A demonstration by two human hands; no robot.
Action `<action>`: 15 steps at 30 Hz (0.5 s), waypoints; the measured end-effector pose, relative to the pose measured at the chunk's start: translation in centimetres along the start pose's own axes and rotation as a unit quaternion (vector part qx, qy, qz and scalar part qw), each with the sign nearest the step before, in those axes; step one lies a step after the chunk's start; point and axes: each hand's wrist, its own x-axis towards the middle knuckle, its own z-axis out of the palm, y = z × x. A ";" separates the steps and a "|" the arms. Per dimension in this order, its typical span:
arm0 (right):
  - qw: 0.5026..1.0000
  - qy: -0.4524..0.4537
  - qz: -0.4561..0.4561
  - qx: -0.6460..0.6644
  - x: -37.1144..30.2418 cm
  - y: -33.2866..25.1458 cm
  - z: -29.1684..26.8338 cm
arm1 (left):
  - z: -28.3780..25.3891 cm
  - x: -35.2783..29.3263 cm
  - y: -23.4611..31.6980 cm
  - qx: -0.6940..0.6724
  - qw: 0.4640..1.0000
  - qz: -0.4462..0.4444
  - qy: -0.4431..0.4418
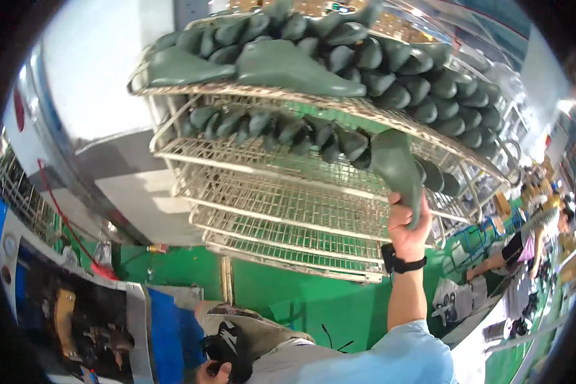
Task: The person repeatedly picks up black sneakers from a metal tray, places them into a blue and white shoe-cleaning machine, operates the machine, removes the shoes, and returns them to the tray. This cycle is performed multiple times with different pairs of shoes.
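My right hand (408, 225) reaches out to the wire rack (288, 173), its fingers closed round the narrow toe end of a dark green shoe last (393, 157). That last stands toe down in front of the second shelf, next to a row of similar shoe lasts (294, 132). Low in the picture, close to my body, my left hand (214, 371) grips a black shoe (232, 349) with a pale mark on its side. Part of the left hand is cut off by the lower edge.
More green lasts (288, 67) crowd the rack's top shelf. At the lower left stands a machine (86, 326) with a blue side; a red cable (64, 211) hangs beyond it. A person (525, 243) bends at a bench on the right, near a grey bag (454, 297).
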 end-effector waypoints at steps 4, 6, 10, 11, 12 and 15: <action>0.998 0.002 0.000 0.065 3.1 -8.0 -0.7 | 1.3 2.5 -1.1 0.054 0.996 0.067 0.001; 0.997 0.010 0.072 0.032 6.7 -11.1 -1.8 | 1.8 1.5 2.2 0.013 0.999 0.040 -0.013; 0.983 0.174 -0.010 -0.052 12.5 -15.5 -4.6 | -1.9 -2.5 3.4 -0.041 0.996 0.082 0.004; 0.972 0.224 -0.036 -0.056 13.0 -14.3 -4.4 | -4.8 -5.2 -1.2 -0.065 0.992 0.080 0.068; 0.990 0.124 0.041 -0.060 13.0 -14.9 -5.3 | -7.4 -9.2 -6.9 -0.129 0.975 0.101 0.148; 0.938 0.172 -0.117 -0.279 11.4 -8.9 -4.6 | -10.5 -27.0 -26.1 -0.221 0.809 0.201 0.506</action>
